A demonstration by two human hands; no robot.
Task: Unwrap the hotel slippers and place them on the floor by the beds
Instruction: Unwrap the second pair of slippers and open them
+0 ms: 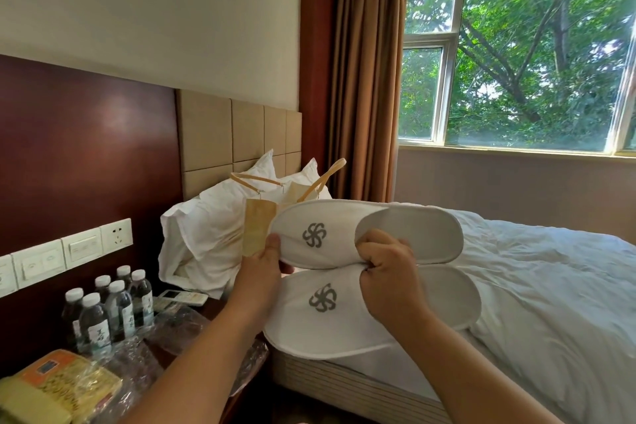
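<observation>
Two white hotel slippers with grey pinwheel logos are held up in front of me over the bed edge. My left hand [263,263] pinches the toe end of the upper slipper [344,234] with the thumb on top. My right hand [389,272] grips both slippers where they meet, fingers curled into the upper slipper's opening. The lower slipper [309,323] hangs just below, its heel end behind my right wrist. No wrapper is on them.
A bed [537,286] with white sheets lies right, pillows [206,234] and a tan paper bag [258,227] at its head. The nightstand at left carries several water bottles [103,313], a remote [182,298], crumpled clear plastic [165,330], a yellow packet [69,385].
</observation>
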